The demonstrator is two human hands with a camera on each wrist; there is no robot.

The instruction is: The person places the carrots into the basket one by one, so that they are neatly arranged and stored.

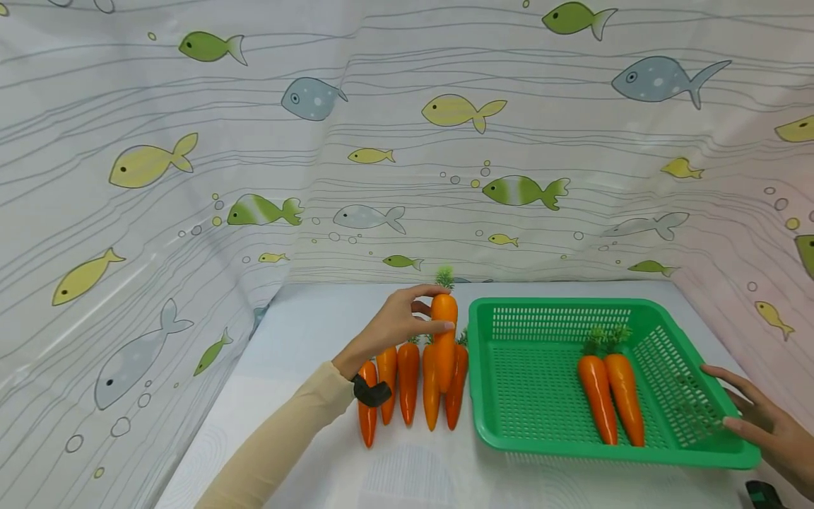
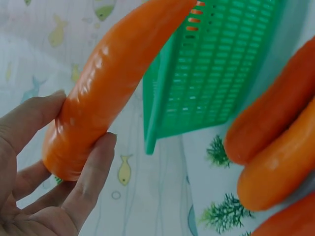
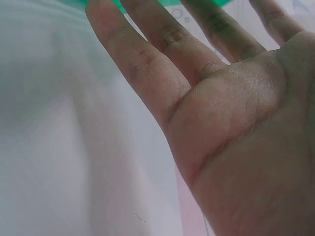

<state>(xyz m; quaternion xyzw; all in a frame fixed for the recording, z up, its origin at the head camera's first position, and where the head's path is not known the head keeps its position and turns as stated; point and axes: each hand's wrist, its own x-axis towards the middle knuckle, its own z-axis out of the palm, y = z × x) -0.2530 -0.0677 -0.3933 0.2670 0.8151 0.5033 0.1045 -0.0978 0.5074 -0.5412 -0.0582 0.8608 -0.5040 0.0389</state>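
White fish-print backdrop (image 1: pixel 407 42) wraps the back & sides of a white tabletop (image 1: pixel 286 346). L hand (image 1: pixel 403 318) pinches one carrot (image 1: pixel 446 360) by its thick end, thumb vs fingers, leafy top up & narrow end down, above the row of five loose carrots (image 1: pixel 408 385) L of the basket. R hand (image 1: pixel 766 420) isn't clenched: fingers fairly straight, touching the R rim of the green basket (image 1: pixel 572 302); can't tell how firmly. Main risk, imo: held carrot looks smooth & glossy and is gripped at one end only, so a loose pinch could let it swivel or slip & drop on the row, maybe rolling a few. Narrow end hangs close to the L side of the basket, so a low sideways move prob. catches the wall or bumps the nearest loose carrot. Too hard a push w/ R hand might slide or tip the basket & shift what's inside. Re containers: just the one basket, slotted walls, w/ 2 carrots (image 1: pixel 598 399) side by side in its R half, leafy tops twd the back wall, narrow ends twd the front; L half has bare floor.
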